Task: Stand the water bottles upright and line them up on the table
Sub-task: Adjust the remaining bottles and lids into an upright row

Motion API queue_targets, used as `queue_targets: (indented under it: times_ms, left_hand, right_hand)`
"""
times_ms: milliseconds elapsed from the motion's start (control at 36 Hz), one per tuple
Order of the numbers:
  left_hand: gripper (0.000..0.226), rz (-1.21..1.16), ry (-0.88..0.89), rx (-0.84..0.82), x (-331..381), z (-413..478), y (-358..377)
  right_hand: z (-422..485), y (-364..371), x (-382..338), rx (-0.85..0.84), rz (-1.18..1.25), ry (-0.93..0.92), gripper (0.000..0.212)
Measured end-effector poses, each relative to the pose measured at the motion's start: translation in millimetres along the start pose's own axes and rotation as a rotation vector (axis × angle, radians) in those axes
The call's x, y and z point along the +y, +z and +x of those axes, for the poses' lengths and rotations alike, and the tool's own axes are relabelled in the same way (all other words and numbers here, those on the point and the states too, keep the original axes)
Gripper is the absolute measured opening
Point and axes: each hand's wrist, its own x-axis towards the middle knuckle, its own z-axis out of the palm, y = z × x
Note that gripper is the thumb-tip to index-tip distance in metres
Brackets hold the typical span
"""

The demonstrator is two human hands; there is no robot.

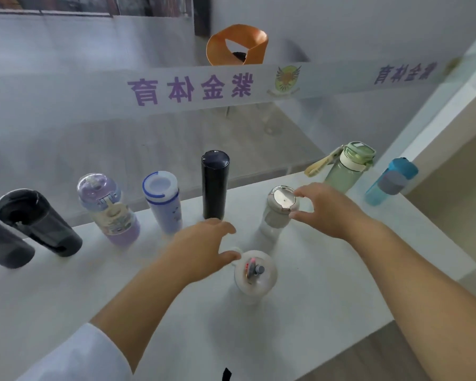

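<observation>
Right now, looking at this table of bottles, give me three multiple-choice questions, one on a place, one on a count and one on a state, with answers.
1. Where does the clear bottle with the straw lid stand?
A. In the back row
B. Nearer the person than the row
C. On the floor

2. How many bottles show on the table?
A. Five
B. Seven
C. Nine

3. What is the right hand doing?
A. Its fingers are around the lid of the grey-lidded bottle
B. Lying flat on the table
C. Holding the blue bottle

Answers: 1 B, it stands alone in front, by the left hand. 2 C, eight stand along the glass, from the dark ones at left to the blue bottle, plus the one in front. 3 A, thumb and fingers flank that lid, though contact is unclear.
</observation>
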Motion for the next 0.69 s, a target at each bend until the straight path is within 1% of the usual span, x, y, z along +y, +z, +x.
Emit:
queue_targets:
  times_ms: [139,278,444,528,694]
  left_hand:
    - [0.058,-0.067,-0.045,-0.093,24.9,11.2,23.1]
    - [0.058,-0.11,-0.175,-0.067,46.8,18.7,45.1]
    - [0.062,-0.118,-0.341,-0.078,67.3,19.8,65.9]
    - [0.065,-0.101,-0.39,-0.054,76.5,18.6,75.4]
    - [0.071,-0.13,-0.463,-0.033,87.2,21.0,89.1]
  right_hand:
    - [13.6,17.1,25.2,-0.007,-0.055,-0.067,0.064]
    - [36.4,26.0,43.5,-0.058,-0.119,-0.166,0.074]
    - [61.4,36.2,57.6,-0.134,-0.111,-0.328,0.073]
    - [70.2,41.4,61.3,-0.163,-0.11,-0.394,0.072]
    - [77.5,47.4,64.4,-0.172,-0.084,-0.416,0.068]
